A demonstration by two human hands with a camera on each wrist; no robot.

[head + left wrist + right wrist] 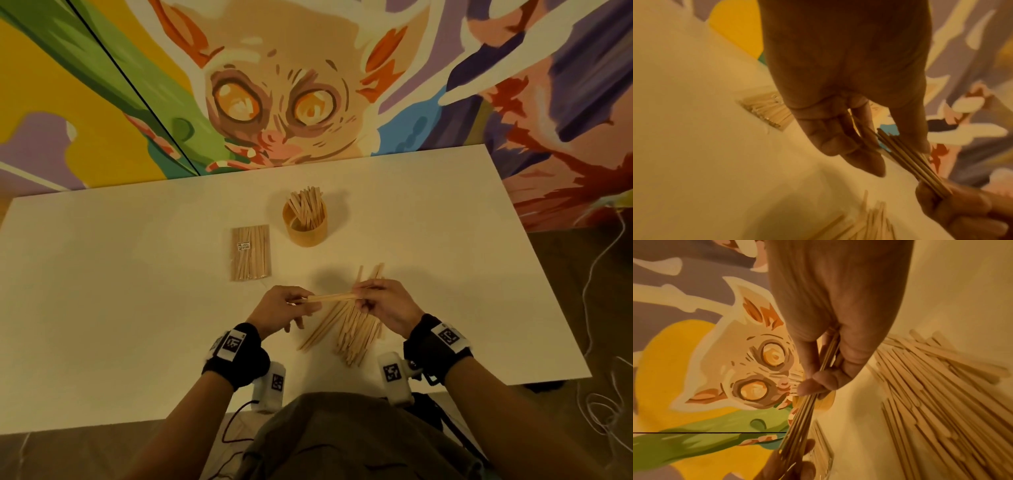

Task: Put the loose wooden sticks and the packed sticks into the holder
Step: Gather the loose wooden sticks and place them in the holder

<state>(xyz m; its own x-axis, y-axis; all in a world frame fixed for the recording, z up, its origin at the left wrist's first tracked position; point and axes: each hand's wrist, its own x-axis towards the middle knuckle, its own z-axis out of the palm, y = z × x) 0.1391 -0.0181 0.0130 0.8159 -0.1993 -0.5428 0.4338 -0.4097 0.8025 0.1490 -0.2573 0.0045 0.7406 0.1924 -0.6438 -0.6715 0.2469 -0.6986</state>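
Observation:
A small bundle of loose wooden sticks [334,297] hangs level above the table, held at both ends. My left hand [291,305] pinches its left end, and my right hand [380,301] grips its right end. The left wrist view shows the bundle [908,160] between my thumb and fingers. Under my right hand lies the pile of loose sticks [356,329], fanned out on the white table [137,308]. The round wooden holder [305,224] stands farther back with several sticks upright in it. Left of the holder, the packed sticks [251,253] lie flat in clear wrap.
A painted mural wall [308,85] rises right behind the table's far edge. Cables [603,404] trail on the floor to the right of the table. Two white devices with markers [395,380] sit near the table's front edge.

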